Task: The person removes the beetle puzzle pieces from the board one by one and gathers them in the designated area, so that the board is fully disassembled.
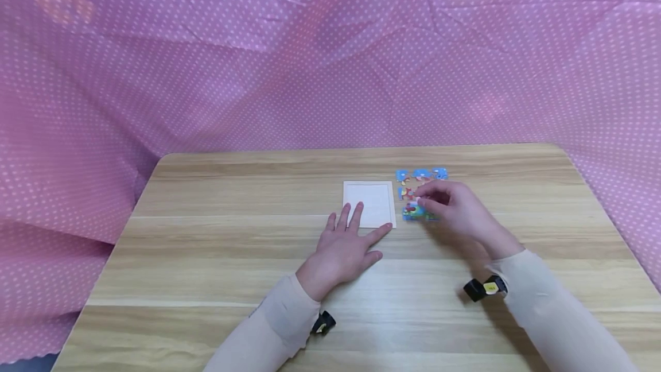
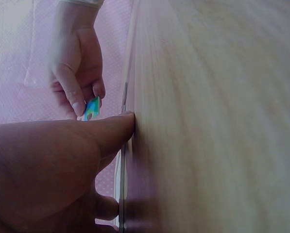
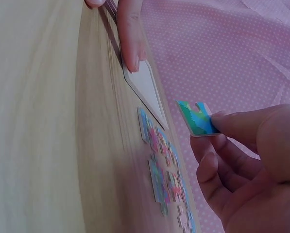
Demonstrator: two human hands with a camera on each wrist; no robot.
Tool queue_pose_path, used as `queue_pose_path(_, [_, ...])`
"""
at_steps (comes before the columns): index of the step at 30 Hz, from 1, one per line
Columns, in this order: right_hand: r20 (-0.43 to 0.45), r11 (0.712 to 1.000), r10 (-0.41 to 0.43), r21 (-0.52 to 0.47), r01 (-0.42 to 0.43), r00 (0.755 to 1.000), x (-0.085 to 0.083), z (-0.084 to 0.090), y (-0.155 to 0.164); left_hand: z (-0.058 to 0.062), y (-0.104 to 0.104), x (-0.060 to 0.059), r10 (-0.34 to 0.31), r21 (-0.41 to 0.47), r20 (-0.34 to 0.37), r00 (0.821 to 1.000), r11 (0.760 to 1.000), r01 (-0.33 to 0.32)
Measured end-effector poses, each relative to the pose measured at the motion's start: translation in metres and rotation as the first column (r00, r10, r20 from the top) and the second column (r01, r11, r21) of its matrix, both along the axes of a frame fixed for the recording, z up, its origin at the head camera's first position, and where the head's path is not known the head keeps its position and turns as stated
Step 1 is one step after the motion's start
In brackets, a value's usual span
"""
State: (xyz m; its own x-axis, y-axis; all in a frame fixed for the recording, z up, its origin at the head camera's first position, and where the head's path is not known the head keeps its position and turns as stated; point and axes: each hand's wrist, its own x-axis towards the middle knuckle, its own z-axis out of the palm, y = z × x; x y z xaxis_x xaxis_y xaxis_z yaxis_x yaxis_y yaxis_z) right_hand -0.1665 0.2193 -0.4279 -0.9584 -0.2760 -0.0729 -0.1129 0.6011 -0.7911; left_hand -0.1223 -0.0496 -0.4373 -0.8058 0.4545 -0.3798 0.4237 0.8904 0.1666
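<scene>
In the head view a white square puzzle tray (image 1: 377, 200) lies on the table with its inner area bare. My left hand (image 1: 342, 250) is spread over its near edge, some fingertips on the tray. Just above the table, my right hand (image 1: 462, 210) pinches a green and blue puzzle piece (image 3: 197, 120) between thumb and fingers; the right wrist view shows a notch in its edge. The same piece shows in the left wrist view beyond my left thumb (image 2: 118, 127). Several colourful puzzle pieces (image 1: 405, 193) lie right of the tray, partly hidden by my right hand.
The wood-grain table (image 1: 217, 245) has rounded far corners. Behind it hangs a pink cloth (image 1: 310, 73) with white dots, down to the table's far edge. Small black wrist cameras (image 1: 323, 324) sit on both sleeves near the tabletop.
</scene>
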Motion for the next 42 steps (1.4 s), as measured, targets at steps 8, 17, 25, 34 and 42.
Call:
queue_pose_path(8, [-0.001, 0.999, -0.035, 0.020, 0.035, 0.999, 0.003, 0.000, 0.011, -0.003, 0.000, 0.001, 0.007, 0.008, 0.001, 1.000, 1.000, -0.007])
queue_pose_path(17, [-0.020, 0.997, -0.072, 0.019, 0.073, 0.997, 0.007, -0.005, 0.026, -0.002, 0.000, 0.001, 0.006, 0.012, -0.003, 1.000, 1.000, -0.006])
queue_pose_path(25, [-0.009, 0.994, -0.100, 0.038, 0.100, 0.995, 0.008, -0.009, 0.042, -0.002, 0.000, 0.000, 0.001, 0.002, -0.007, 1.000, 1.000, -0.001])
queue_pose_path(34, [0.008, 0.990, -0.128, 0.065, 0.127, 0.992, 0.008, -0.016, 0.055, -0.003, 0.000, -0.001, 0.001, 0.005, -0.012, 1.000, 1.000, -0.001])
queue_pose_path(42, [0.014, 0.986, -0.138, 0.098, 0.136, 0.990, 0.006, -0.023, 0.060, -0.003, 0.000, 0.000, 0.002, 0.006, -0.005, 1.000, 1.000, -0.002])
